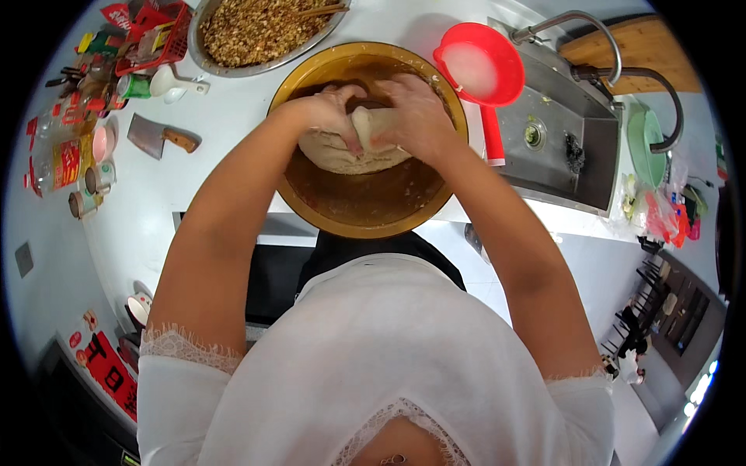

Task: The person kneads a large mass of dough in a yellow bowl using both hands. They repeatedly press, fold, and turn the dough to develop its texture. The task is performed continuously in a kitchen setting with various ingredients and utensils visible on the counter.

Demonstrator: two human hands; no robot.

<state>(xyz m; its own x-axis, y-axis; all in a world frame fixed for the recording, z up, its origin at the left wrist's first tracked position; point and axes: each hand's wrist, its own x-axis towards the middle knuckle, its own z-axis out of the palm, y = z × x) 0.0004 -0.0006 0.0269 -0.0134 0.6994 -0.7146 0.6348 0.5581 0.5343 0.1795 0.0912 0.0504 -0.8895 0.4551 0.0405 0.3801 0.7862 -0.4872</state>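
Observation:
A large lump of pale dough [338,156] lies in a wide amber-brown basin [367,228] on the white counter before me. My left hand [335,116] is on the dough's left part, its fingers curved over the top. On the other side, my right hand [417,116] grips a raised fold of the dough, its fingers slightly blurred. Both hands touch the dough, and the far part of the basin's floor shows beyond them.
A metal bowl of chopped filling [262,32] stands behind the basin. To the right are a red long-handled dipper [492,131] with cloudy liquid and a steel sink [597,157]. A cleaver [148,137], a white ladle [166,81] and bottles [67,160] are at left.

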